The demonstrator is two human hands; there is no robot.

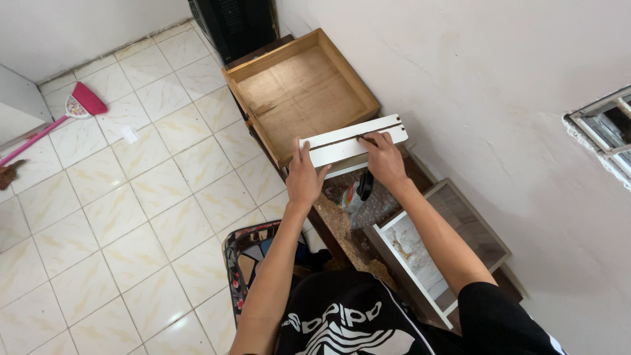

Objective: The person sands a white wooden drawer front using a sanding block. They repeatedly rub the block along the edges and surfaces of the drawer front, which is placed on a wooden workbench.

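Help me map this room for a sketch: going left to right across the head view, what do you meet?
Pink broom → tiled floor → left hand → white panel → right hand → white drawer frame → window.

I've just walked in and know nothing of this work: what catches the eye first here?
Both hands, left hand and right hand, grip a long white board with a dark groove, held over the corner of an open wooden drawer box. Sawdust lies below it, and a pink broom rests on the tiled floor far left.
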